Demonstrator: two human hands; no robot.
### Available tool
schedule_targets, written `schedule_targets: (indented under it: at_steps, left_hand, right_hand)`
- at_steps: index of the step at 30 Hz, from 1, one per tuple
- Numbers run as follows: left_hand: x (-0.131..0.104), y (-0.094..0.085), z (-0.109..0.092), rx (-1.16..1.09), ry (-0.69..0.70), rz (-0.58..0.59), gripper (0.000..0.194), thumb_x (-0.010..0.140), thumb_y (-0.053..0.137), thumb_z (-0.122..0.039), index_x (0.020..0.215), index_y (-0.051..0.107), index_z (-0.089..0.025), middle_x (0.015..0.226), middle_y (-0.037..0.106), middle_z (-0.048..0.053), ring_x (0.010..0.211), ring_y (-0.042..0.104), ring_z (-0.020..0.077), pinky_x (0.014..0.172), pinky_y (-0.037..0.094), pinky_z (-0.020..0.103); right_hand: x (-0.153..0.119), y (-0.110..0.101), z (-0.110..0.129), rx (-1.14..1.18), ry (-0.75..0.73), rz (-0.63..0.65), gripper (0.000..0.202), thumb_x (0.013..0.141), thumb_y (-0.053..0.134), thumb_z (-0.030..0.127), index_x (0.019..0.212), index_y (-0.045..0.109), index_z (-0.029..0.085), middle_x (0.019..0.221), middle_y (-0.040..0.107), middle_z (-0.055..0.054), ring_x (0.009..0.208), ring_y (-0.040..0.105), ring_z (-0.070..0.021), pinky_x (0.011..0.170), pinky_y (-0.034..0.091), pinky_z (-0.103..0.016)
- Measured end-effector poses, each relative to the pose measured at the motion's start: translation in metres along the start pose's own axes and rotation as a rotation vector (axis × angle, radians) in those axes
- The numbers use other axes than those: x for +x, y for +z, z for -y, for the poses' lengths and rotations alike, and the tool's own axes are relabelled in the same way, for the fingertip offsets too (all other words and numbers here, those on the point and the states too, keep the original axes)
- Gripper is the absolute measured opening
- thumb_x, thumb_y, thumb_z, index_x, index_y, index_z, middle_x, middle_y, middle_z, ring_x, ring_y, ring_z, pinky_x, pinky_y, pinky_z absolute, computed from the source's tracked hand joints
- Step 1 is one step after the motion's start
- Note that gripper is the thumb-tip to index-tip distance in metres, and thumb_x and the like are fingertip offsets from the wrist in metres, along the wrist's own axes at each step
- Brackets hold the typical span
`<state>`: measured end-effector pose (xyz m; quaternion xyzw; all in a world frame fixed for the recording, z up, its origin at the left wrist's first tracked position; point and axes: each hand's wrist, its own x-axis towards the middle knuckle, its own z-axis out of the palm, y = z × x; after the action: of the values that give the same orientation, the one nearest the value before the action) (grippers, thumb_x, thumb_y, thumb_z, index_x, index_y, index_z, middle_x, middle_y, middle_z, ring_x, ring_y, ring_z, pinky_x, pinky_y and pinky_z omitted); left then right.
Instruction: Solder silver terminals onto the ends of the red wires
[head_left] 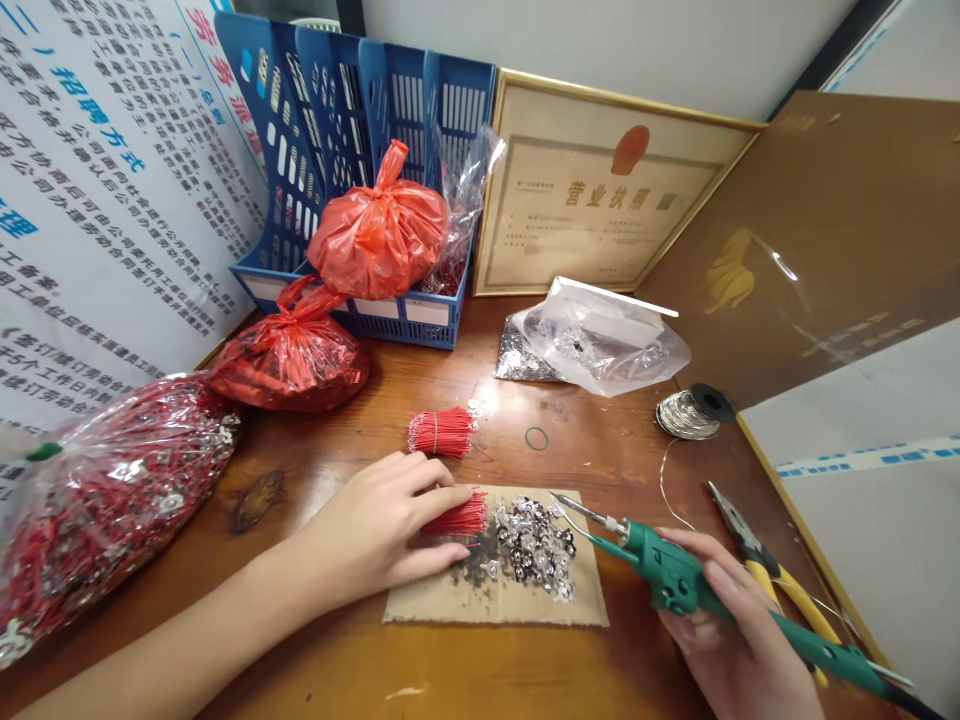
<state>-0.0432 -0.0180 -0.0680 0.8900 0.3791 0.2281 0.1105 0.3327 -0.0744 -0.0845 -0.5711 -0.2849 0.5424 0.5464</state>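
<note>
My left hand [401, 520] rests over a bundle of short red wires [461, 515] on a piece of brown cardboard [502, 610], its fingers bent around the bundle. My right hand [739, 620] holds a green soldering iron [675, 575], whose metal tip points left, above the right part of the cardboard. Beside the red wires lies a pile of small silvery metal terminals [534, 545]. A second red wire bundle [441, 432], tied with a band, lies on the table just behind the cardboard.
A solder spool [686, 413] and yellow-handled pliers [750, 550] are at the right. Filled bags [112, 490] and red bags [292, 360] line the left. Behind stand a blue file rack [442, 325], a framed certificate [592, 200] and a clear bag [600, 345].
</note>
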Motion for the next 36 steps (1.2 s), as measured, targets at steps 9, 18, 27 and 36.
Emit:
schedule_targets:
  at_steps: [9,18,27,36]
  left_hand:
    - [0.0022,-0.0029,-0.0019,0.028,-0.004,-0.002,0.036,0.106,0.067,-0.046,0.131,0.071,-0.020,0.113,0.072,0.007,0.094,0.068,0.0241,0.081,0.053,0.038]
    - [-0.0012,0.0038,-0.0003,0.035,-0.017,-0.001,0.028,0.109,0.060,-0.039,0.130,0.071,-0.024,0.112,0.070,0.006,0.093,0.066,0.0238,0.080,0.050,0.039]
    - [-0.0006,0.0050,-0.0009,0.025,-0.028,-0.012,0.030,0.109,0.059,-0.042,0.129,0.071,-0.024,0.111,0.071,0.007,0.093,0.065,0.0234,0.080,0.049,0.038]
    - [0.0009,0.0006,-0.0028,0.009,-0.038,-0.011,0.037,0.107,0.061,-0.048,0.132,0.071,-0.022,0.116,0.071,0.009,0.098,0.066,0.0247,0.085,0.051,0.039]
  right_hand:
    - [0.0008,0.0026,0.0031,-0.011,0.010,-0.007,0.035,0.083,0.084,0.049,0.109,0.086,0.025,0.092,0.072,-0.008,0.068,0.056,-0.0171,0.051,0.048,-0.023]
    - [-0.0008,0.0037,0.0035,-0.018,0.021,-0.024,0.034,0.083,0.084,0.050,0.108,0.086,0.027,0.091,0.071,-0.008,0.068,0.055,-0.0168,0.052,0.050,-0.024]
    - [-0.0013,0.0036,0.0036,-0.008,0.014,-0.022,0.035,0.083,0.084,0.049,0.108,0.086,0.025,0.089,0.071,-0.008,0.072,0.058,-0.0176,0.056,0.052,-0.023]
    - [-0.0015,0.0021,0.0018,-0.013,0.010,-0.016,0.035,0.084,0.083,0.050,0.108,0.086,0.025,0.096,0.074,-0.010,0.075,0.061,-0.0203,0.054,0.051,-0.025]
